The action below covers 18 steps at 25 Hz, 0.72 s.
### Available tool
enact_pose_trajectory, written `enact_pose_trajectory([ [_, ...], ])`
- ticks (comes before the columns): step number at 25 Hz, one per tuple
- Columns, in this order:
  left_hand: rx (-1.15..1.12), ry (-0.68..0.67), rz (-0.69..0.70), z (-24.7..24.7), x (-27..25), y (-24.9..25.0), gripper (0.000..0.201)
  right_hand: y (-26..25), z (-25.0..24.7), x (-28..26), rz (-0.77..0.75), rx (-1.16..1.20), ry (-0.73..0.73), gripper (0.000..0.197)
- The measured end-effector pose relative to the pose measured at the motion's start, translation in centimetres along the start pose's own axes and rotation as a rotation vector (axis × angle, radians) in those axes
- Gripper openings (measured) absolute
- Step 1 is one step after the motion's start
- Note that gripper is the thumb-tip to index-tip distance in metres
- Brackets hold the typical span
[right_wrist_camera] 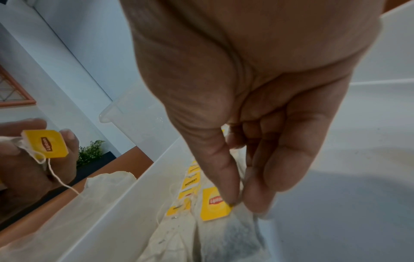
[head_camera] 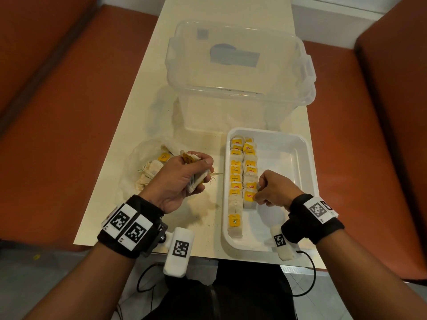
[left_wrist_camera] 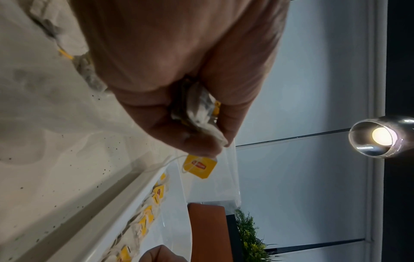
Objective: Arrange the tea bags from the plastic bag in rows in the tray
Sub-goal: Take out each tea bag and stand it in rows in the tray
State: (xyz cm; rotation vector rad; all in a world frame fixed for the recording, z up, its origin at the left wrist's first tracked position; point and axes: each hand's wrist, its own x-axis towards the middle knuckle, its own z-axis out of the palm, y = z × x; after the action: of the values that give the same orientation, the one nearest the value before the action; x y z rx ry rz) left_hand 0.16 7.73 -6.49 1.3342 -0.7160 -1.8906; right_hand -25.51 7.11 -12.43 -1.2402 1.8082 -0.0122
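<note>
A white tray (head_camera: 280, 161) sits on the table at the right, with two rows of tea bags (head_camera: 236, 179) along its left side. My right hand (head_camera: 258, 197) is inside the tray and pinches the upper edge of the nearest tea bag in the second row (right_wrist_camera: 226, 235) between thumb and fingers, beside its yellow tag (right_wrist_camera: 213, 203). My left hand (head_camera: 201, 168) hovers left of the tray and grips a bundle of tea bags (left_wrist_camera: 201, 109); one yellow tag (left_wrist_camera: 199, 165) dangles from it on a string. The plastic bag (head_camera: 141, 179) with more tea bags lies behind my left hand.
A large clear plastic container (head_camera: 238, 72) stands behind the tray and bag. The cream table (head_camera: 203, 215) is narrow, with red-brown benches (head_camera: 57, 112) on both sides. The right half of the tray holds nothing.
</note>
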Motion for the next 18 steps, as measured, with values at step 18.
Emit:
enact_pose_trajectory([
  [18,-0.203,-0.143,-0.042,0.5,-0.1,0.0,0.041,-1.6,-1.5,-2.8,-0.098,0.259,0.138,0.016],
])
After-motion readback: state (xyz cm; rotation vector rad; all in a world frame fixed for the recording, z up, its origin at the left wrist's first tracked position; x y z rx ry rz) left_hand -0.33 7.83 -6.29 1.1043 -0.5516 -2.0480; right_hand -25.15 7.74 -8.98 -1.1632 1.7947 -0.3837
